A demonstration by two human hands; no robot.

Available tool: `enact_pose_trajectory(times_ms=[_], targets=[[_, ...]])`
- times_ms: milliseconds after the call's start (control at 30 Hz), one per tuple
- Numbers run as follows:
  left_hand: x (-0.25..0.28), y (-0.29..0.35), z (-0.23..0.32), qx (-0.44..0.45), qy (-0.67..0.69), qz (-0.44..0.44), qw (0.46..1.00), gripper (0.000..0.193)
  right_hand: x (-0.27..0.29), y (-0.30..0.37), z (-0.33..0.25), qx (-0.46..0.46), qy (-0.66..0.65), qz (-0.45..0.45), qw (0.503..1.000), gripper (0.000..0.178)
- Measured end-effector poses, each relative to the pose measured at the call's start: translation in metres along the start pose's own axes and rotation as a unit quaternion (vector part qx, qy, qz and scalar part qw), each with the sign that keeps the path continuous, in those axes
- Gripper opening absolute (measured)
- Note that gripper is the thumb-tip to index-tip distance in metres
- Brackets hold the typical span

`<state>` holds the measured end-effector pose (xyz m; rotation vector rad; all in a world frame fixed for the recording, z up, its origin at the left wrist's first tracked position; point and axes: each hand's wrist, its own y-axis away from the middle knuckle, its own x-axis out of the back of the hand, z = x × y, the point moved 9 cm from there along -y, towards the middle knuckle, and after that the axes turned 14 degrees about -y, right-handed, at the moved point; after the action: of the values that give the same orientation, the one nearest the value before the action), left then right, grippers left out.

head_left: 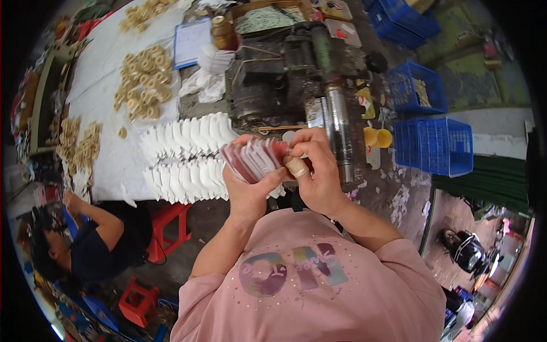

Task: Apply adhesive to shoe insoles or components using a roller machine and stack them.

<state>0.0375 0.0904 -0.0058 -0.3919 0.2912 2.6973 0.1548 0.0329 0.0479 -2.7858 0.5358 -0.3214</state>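
In front of my chest, my left hand (248,191) is closed around a stack of thin pink-and-white pieces (253,159), thumb along the near side. My right hand (314,171) pinches at the right end of that stack, and a tan cover wraps its thumb. A small pale piece (289,137) shows by the right fingertips; what they grip exactly is partly hidden. Just left of my hands, two rows of overlapping white shaped pieces (188,137) lie on the table (108,165).
Beyond my hands stands a dark, greasy machine (259,85) with a shiny metal cylinder (340,131). Tan ring-like parts (145,80) lie in heaps at left. Blue crates (433,145) line the right side. A co-worker (97,239) sits at left near red stools (139,302).
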Motion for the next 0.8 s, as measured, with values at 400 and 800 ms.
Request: enact_pose_trajectory(times_ms=[400, 800], targets=[[-0.069, -0.020, -0.011, -0.170, -0.501, -0.251, 0.811, 0.063, 0.142, -0.006, 0.088, -0.225, 0.264, -0.103, 0.932, 0.004], [0.027, -0.010, -0.008, -0.106, -0.465, -0.165, 0.863, 0.060, 0.147, 0.000, 0.078, -0.196, 0.129, 0.073, 0.969, 0.019]])
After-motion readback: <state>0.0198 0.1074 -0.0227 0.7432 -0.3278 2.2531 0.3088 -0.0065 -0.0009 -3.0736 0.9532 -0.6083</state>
